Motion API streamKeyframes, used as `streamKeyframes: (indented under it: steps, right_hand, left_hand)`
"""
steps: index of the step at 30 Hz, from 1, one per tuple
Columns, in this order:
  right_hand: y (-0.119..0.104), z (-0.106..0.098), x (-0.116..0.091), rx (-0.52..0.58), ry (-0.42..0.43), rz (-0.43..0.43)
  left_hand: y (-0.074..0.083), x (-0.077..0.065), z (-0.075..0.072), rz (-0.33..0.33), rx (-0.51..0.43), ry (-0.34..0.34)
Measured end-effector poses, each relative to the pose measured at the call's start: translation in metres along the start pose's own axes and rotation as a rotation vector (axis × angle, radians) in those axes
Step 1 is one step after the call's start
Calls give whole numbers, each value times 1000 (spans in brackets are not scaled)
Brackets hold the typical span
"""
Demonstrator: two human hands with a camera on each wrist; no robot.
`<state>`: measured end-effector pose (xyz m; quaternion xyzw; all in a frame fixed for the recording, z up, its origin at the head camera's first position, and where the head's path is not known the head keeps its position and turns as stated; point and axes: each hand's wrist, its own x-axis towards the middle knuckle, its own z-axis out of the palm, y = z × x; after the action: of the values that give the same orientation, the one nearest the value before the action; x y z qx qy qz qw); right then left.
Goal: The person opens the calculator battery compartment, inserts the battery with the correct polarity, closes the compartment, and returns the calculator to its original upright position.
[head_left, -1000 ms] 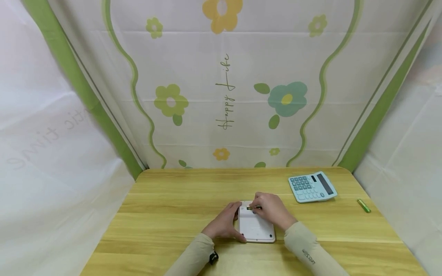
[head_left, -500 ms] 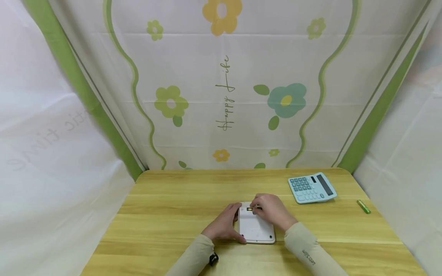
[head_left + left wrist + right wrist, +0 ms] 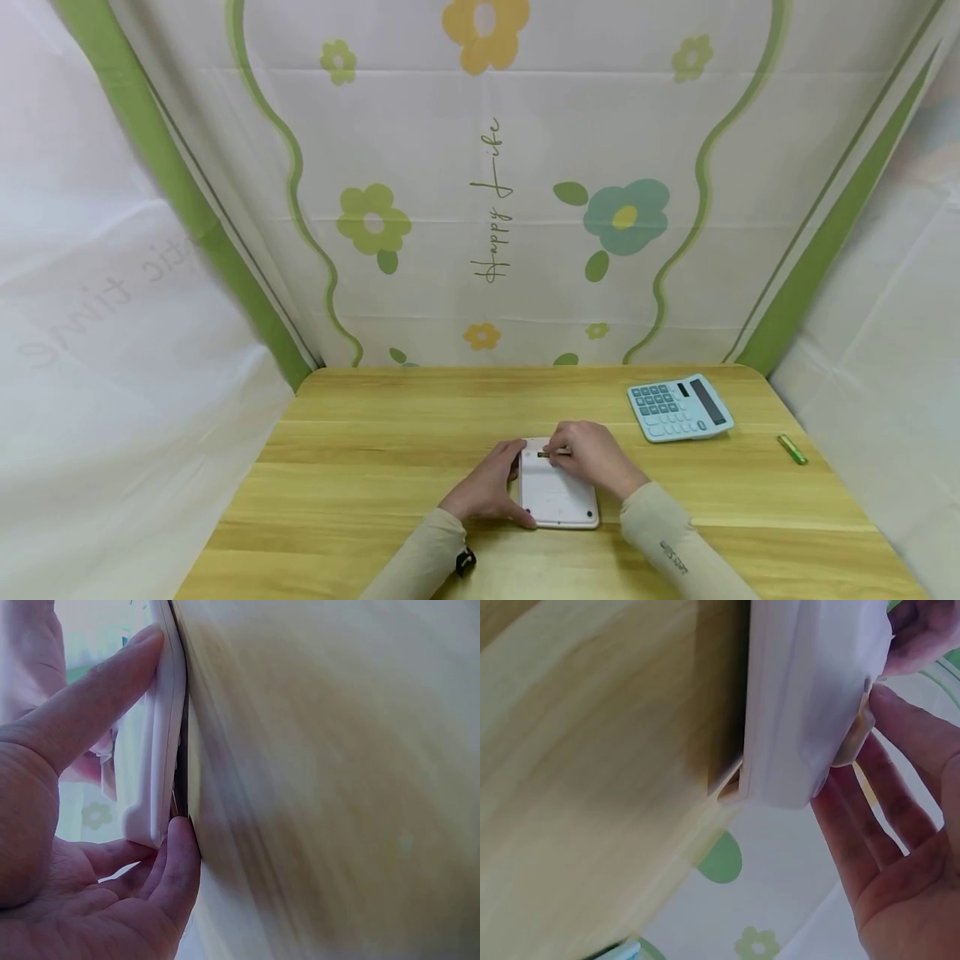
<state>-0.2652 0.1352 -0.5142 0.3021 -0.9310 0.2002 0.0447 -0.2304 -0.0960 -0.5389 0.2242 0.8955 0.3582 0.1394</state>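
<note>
A pale pinkish-white calculator (image 3: 558,500) lies on the table with its back facing up. My left hand (image 3: 487,485) grips its left side, thumb at the near corner and fingers at the far one; in the left wrist view a fingertip (image 3: 180,844) reaches under the edge. Near the far end, a battery slot (image 3: 543,455) shows a dark and golden strip, partly covered by my right hand (image 3: 594,457). In the right wrist view, that hand's thumb and fingers pinch a small pale piece, seemingly the battery cover (image 3: 854,739), against the back.
A light blue calculator (image 3: 678,408) lies face up at the far right of the wooden table (image 3: 375,467). Farther right lies a green battery (image 3: 792,450). A patterned white curtain (image 3: 435,283) hangs behind the table and along both sides.
My right fingertips shift slightly over the battery slot, and the strip seen there goes from golden to darker. The left hand and both calculators stay in place.
</note>
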Motion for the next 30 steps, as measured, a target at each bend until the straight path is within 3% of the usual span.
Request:
streamKeyframes:
  steps: [11, 30]
  right_hand:
    - [0, -2, -3, -79, -23, -111]
    - [5, -4, -4, -111, -48, -172]
  left_hand:
    - [-1, 0, 1, 7, 12, 4]
    - [-1, 2, 2, -6, 39, 7]
